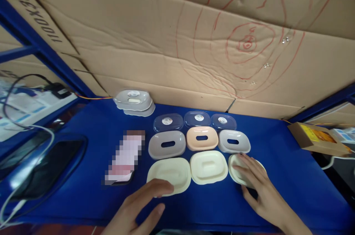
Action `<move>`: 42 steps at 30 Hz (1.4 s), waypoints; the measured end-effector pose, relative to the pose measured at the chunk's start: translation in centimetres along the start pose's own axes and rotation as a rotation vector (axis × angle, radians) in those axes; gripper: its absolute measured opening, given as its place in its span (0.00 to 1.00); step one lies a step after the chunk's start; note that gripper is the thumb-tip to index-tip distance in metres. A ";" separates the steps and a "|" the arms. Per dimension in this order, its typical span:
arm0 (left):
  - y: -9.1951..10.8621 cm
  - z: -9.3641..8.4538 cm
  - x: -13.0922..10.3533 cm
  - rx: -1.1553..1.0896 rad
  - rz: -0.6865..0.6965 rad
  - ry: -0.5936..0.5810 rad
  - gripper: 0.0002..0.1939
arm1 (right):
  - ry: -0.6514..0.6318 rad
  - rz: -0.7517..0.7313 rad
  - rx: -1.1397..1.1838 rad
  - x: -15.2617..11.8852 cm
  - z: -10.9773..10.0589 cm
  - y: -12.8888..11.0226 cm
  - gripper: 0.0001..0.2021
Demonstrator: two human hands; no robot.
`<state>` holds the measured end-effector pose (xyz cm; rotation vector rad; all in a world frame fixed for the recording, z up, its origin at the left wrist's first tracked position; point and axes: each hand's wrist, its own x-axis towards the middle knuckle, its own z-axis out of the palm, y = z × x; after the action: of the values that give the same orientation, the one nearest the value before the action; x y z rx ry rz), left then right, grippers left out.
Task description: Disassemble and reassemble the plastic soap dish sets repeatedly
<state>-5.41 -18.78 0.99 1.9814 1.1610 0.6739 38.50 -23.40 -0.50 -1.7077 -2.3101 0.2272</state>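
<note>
Hands lay flat and open on a blue tabletop [291, 175]: the left hand [138, 209] touched the near edge of the left cream tray [169, 172], the right hand [257, 187] covered the right cream tray [235, 164]. A middle cream tray [208, 167] sat between, empty. Behind stood slotted inserts, two grey [166, 144] [234, 141] and one peach [202, 138], then three clear lids [168, 122]. Such thin plastic shells probably handled light, stiff and smooth; rims offered the likeliest grip.
</note>
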 end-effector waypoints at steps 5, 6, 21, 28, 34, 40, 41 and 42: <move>-0.3 -0.6 2.9 0.286 0.225 0.203 0.22 | 0.087 -0.062 0.052 2.0 -0.4 -3.9 0.26; -0.2 -0.6 4.0 0.371 0.264 0.258 0.22 | 0.083 -0.108 0.060 2.6 -0.5 -5.1 0.24; -4.0 -0.6 11.7 0.591 0.188 0.077 0.32 | -0.104 -0.567 0.163 10.4 3.5 -9.8 0.19; -1.5 -1.7 10.3 0.564 0.220 0.201 0.35 | -0.004 -0.518 0.176 9.9 3.6 -10.0 0.20; -0.2 0.3 6.3 0.600 0.220 0.067 0.36 | 0.166 -0.350 0.263 10.0 3.8 -9.5 0.16; -0.3 1.2 5.3 0.620 0.247 0.009 0.40 | 0.161 -0.328 0.275 10.2 4.1 -9.5 0.16; -0.3 1.3 5.3 0.624 0.249 0.002 0.41 | 0.164 -0.329 0.278 10.2 4.1 -9.6 0.14; -0.3 1.3 5.3 0.628 0.252 -0.001 0.41 | 0.165 -0.329 0.277 10.2 4.1 -9.8 0.14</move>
<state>-2.18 -14.46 0.39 2.6857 1.2335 0.4581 25.54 -16.42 -0.52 -1.1528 -2.2696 0.3106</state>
